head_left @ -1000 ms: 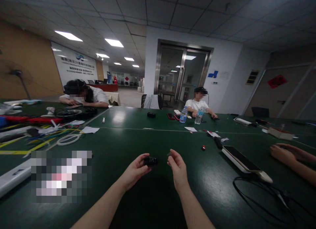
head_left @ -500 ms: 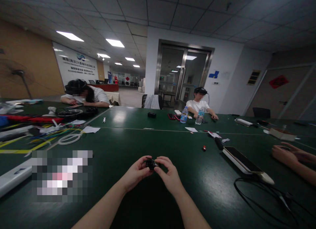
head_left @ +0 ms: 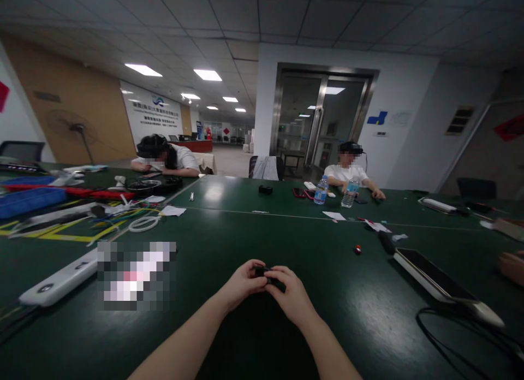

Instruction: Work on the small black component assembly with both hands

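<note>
Between my hands, just above the dark green table (head_left: 229, 238), is a small black object (head_left: 260, 271); its kind cannot be made out. My left hand (head_left: 244, 280) is closed on its left side, thumb in front and fingers behind. From the right, my right hand (head_left: 291, 292) pinches at the same object with thumb and fingertips. My fingers cover much of it. A small red item (head_left: 357, 249) lies on the table to the right of my hands.
A phone on a white power bank (head_left: 429, 276) lies at right, beside a black cable (head_left: 428, 328). On the left are a white power strip (head_left: 61, 279), a blue tray (head_left: 33, 202) and loose wires. Water bottles (head_left: 321, 190) stand farther back, near a seated person (head_left: 347, 170).
My view has swung left, so the scene sits farther right. Both hands stay on the black object, with the right fingers now reaching more over it.
</note>
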The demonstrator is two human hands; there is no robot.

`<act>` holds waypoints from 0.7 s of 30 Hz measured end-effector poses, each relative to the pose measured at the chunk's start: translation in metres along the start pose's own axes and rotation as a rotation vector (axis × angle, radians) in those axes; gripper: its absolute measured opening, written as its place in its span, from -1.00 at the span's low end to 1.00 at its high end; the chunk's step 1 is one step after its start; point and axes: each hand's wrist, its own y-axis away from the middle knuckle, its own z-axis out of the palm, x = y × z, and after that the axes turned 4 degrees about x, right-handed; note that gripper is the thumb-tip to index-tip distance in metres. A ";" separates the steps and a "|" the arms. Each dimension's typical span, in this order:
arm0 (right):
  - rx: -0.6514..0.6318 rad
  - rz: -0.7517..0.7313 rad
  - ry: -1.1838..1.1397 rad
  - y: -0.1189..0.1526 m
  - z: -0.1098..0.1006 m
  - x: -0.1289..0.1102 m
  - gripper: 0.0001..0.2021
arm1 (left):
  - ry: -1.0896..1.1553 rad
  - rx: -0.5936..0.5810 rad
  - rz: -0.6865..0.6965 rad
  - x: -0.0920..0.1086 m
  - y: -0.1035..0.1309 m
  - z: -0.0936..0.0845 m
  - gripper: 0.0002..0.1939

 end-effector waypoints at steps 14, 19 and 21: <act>0.036 0.065 -0.085 0.000 -0.002 0.005 -0.55 | -0.074 0.084 0.028 0.006 -0.002 0.001 -0.59; 0.039 0.045 -0.116 -0.001 0.000 0.007 -0.61 | -0.018 0.058 -0.031 0.014 0.004 0.002 -0.62; 0.046 0.049 -0.127 -0.001 0.000 0.006 -0.64 | 0.074 0.012 -0.061 0.017 0.006 0.000 -0.63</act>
